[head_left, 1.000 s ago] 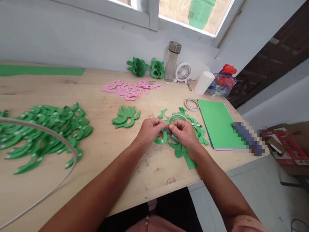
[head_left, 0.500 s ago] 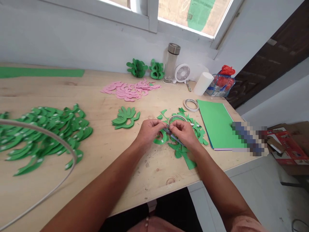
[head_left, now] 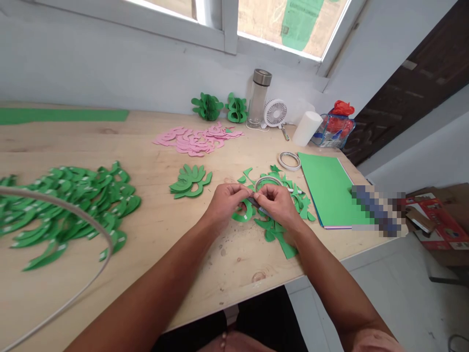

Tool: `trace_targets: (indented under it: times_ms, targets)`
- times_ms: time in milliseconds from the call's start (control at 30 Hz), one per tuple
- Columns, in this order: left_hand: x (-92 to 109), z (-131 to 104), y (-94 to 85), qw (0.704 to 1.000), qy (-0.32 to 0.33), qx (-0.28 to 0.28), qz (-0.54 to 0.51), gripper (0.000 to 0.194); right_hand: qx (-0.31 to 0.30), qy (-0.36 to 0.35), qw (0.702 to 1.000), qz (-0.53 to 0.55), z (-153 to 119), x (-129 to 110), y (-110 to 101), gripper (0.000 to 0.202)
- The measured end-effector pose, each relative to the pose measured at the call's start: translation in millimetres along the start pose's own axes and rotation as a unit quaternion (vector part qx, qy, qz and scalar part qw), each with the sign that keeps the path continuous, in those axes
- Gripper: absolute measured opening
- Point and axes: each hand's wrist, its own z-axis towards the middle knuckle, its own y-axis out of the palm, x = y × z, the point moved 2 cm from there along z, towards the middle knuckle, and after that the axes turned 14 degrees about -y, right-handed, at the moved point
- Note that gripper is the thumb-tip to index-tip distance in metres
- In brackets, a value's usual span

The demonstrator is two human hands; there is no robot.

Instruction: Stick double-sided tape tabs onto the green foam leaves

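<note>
My left hand (head_left: 227, 201) and my right hand (head_left: 275, 199) meet fingertip to fingertip over green paper scraps (head_left: 271, 230). Both are pinched closed; whatever sits between the fingertips is too small to make out. Just under my right hand's fingers lies a dark, slim tool (head_left: 261, 207), mostly hidden. A green curved piece with a white patch (head_left: 245, 213) rests below my left fingertips. Right behind the hands is a tape roll (head_left: 268, 181), partly covered. To the left of my hands lies a small stack of green cutouts (head_left: 189, 182).
A large pile of green pieces (head_left: 73, 200) covers the left, behind a blurred pale hoop (head_left: 86, 220). Pink cutouts (head_left: 196, 139), a glass bottle (head_left: 258, 100), a fan (head_left: 275, 113) and a white roll (head_left: 308, 128) stand farther back. Green sheets (head_left: 330, 190) lie right, beside another tape roll (head_left: 289, 161).
The view has shifted slightly. My fingertips have come closer together, and the tool beneath my right hand shows less than before.
</note>
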Motion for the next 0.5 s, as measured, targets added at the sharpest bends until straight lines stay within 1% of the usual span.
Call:
trace_targets:
  times_ms: [200,367,500]
  targets:
    - [3.2,0.2,-1.1,0.999,-0.019,-0.031,-0.018,0.014,0.0,-0.006,1.0,0.01,-0.3,-0.5,-0.3,0.023]
    - [2.6,0.5,-2.4,0.999,-0.03,-0.022,-0.018,0.015,0.0,-0.005,1.0,-0.001,0.0,-3.2,-0.9,0.022]
    - [2.7,1.6,-3.6,0.999,-0.024,-0.024,-0.021,0.016,-0.007,-0.003,1.0,0.02,0.1,-6.9,-1.7,0.013]
